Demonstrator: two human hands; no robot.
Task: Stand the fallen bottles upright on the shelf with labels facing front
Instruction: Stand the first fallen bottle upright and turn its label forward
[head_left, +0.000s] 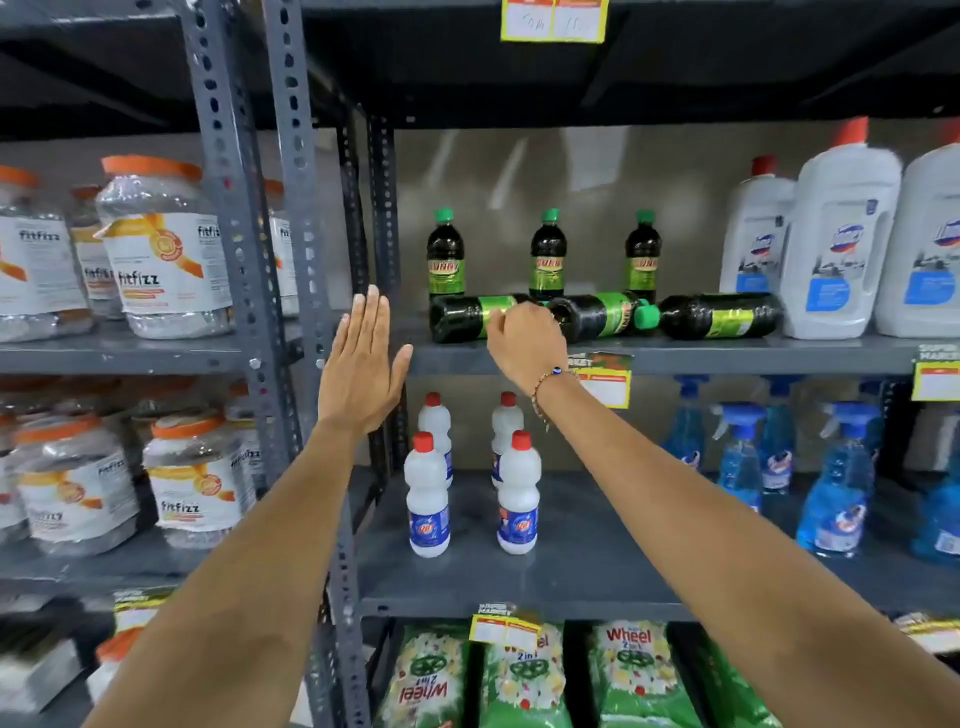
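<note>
At frame centre, three dark green-capped plastic bottles (602, 315) are lying toppled on the grey metal shelf (727, 353). Right hand (527, 345) is curling its fingers onto the leftmost one; left hand (361, 371) is hovering flat, open, empty.

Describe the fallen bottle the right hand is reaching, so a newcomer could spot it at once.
Find the grey middle shelf holding dark bottles with green caps, left of the big white jugs. Three stand at the back; three lie along the front. It is the leftmost fallen bottle, the one the right hand meets at its cap end, nearest the shelf's left upright.
</note>
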